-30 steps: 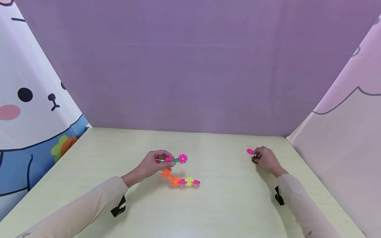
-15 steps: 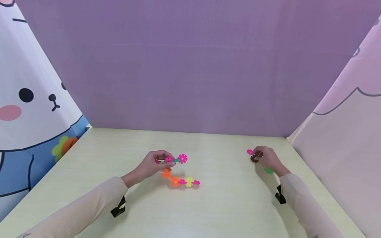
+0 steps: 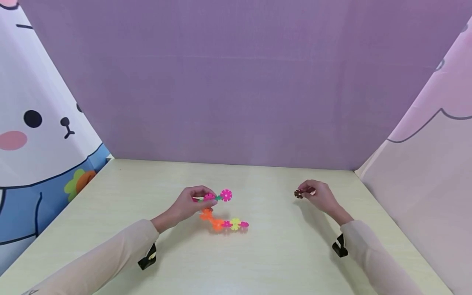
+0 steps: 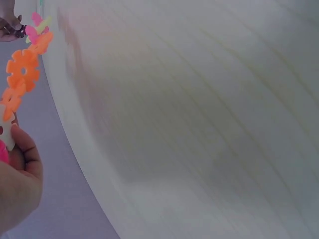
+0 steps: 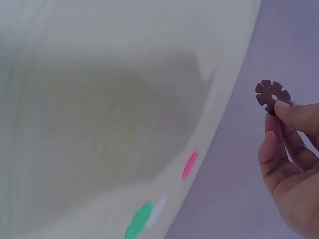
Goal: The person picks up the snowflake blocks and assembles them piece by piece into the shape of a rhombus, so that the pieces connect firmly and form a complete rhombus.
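My left hand (image 3: 191,204) grips a chain of linked plastic snowflake discs. A pink disc (image 3: 226,195) sticks out past its fingertips at one end. Below the hand hang orange discs (image 3: 218,224), then a yellow disc (image 3: 235,224) between pink ones. In the left wrist view a white disc (image 4: 6,130) shows at the fingers, beside an orange disc (image 4: 23,70). Over on the right, my right hand (image 3: 320,196) pinches a brown snowflake disc (image 5: 266,93) between thumb and fingers, raised above the table and apart from the chain.
In the right wrist view a green disc (image 5: 138,220), a white disc (image 5: 157,211) and a pink disc (image 5: 190,165) lie on the pale table (image 3: 265,262). A purple panel (image 3: 236,82) rises behind the table, with printed cloths on both sides.
My right hand has lifted the brown disc and moved it left. The loose pink and green discs dropped out of the head view behind that hand. My left hand stays nearly still.
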Available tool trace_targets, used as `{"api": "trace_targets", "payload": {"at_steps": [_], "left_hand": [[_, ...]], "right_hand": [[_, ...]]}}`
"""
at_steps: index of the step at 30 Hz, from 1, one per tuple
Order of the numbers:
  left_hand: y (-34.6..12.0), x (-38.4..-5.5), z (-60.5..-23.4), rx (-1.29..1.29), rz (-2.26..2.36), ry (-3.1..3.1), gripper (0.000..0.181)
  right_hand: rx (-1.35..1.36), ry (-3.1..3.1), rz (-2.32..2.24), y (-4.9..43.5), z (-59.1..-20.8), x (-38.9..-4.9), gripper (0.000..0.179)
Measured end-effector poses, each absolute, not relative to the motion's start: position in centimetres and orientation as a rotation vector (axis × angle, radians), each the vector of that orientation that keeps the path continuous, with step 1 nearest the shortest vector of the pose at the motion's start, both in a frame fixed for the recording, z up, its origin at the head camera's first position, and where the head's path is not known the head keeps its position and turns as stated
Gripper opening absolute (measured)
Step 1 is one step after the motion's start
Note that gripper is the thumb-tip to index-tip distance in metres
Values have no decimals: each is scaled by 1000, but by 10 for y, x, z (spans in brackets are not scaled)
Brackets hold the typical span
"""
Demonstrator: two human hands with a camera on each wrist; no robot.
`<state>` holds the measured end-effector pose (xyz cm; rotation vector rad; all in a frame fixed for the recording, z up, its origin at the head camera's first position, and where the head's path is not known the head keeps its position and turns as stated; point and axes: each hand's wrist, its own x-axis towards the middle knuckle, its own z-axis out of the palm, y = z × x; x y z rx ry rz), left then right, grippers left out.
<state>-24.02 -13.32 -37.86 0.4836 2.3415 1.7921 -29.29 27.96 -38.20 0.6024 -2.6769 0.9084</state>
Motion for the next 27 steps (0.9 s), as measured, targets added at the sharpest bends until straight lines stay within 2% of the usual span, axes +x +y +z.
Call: {"api": "trace_targets", "payload": {"at_steps": [8,27], "left_hand": [[-129,-227,-360,463,1771,2380,25],[-125,-227,-356,408,1804,2379,26]], "right_hand": [[645,-2621,1090,248,-385,-283,16],[717,-2468,1408,165,-378,-262,11]]}}
